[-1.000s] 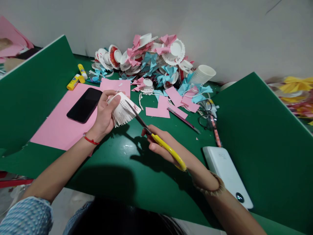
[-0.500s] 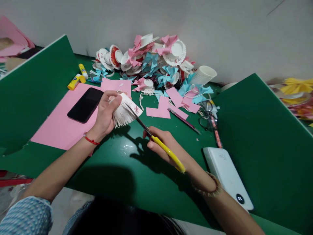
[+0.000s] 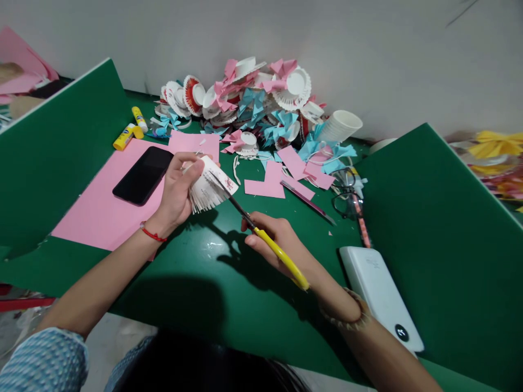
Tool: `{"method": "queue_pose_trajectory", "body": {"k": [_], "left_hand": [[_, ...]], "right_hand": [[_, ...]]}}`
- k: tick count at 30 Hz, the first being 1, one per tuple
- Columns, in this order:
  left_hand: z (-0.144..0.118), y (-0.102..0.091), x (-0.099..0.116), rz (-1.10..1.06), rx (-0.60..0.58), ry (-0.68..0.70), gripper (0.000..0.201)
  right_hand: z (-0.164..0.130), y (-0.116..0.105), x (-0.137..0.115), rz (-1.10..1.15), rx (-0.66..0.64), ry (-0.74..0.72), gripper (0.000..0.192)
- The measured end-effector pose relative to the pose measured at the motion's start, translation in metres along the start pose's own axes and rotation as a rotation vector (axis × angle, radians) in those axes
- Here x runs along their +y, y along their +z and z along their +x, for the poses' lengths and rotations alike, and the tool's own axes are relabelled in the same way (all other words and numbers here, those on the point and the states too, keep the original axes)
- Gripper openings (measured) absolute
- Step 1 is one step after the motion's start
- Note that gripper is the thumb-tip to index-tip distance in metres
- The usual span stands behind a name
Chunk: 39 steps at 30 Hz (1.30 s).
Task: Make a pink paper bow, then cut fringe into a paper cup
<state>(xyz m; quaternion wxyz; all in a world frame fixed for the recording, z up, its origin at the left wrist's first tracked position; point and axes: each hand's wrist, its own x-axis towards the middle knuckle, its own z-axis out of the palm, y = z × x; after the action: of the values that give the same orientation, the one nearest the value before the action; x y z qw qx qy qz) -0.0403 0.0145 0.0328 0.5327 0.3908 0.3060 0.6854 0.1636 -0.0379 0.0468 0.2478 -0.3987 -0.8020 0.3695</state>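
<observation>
Partly hidden paper cup [image 3: 210, 188], scissors [image 3: 261, 234] cutting

Hardly any writing can be read. The white power bank [image 3: 382, 296] at the lower right of the frame carries a small round dark display near its near end with pale digits too small to make out, and faint grey print near its far end that is also illegible. The yellow glue stick [image 3: 126, 136] at the upper left has a blue label whose wording is too small to read, and the fringed paper cup [image 3: 210, 185] shows reddish printing that cannot be deciphered.
</observation>
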Motion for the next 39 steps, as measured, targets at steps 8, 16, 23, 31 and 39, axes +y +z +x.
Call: {"method": "queue_pose_trajectory", "body": {"k": [8,16,23,31,39], "left_hand": [[0.0008,-0.0009,-0.0006,0.011,-0.011,0.01,0.035],[-0.0001,0.0022,0.0007,-0.029,-0.016,-0.002,0.033],[-0.0006,0.0018,0.0008,-0.02,-0.011,-0.012,0.035],[-0.0031,0.0022,-0.0017,-0.002,-0.023,0.002,0.033],[-0.0068,0.0043,-0.0069,0.016,-0.049,-0.008,0.032]], "right_hand": [[-0.0006,0.0032,0.0005,0.023,0.048,0.033,0.051],[-0.002,0.0062,0.0032,0.052,0.044,0.075,0.049],[-0.0017,0.0078,0.0021,0.018,0.079,0.057,0.049],[-0.0005,0.0043,-0.0022,0.009,0.034,0.037,0.047],[-0.0002,0.0059,-0.0021,0.052,0.039,0.055,0.046]]}}
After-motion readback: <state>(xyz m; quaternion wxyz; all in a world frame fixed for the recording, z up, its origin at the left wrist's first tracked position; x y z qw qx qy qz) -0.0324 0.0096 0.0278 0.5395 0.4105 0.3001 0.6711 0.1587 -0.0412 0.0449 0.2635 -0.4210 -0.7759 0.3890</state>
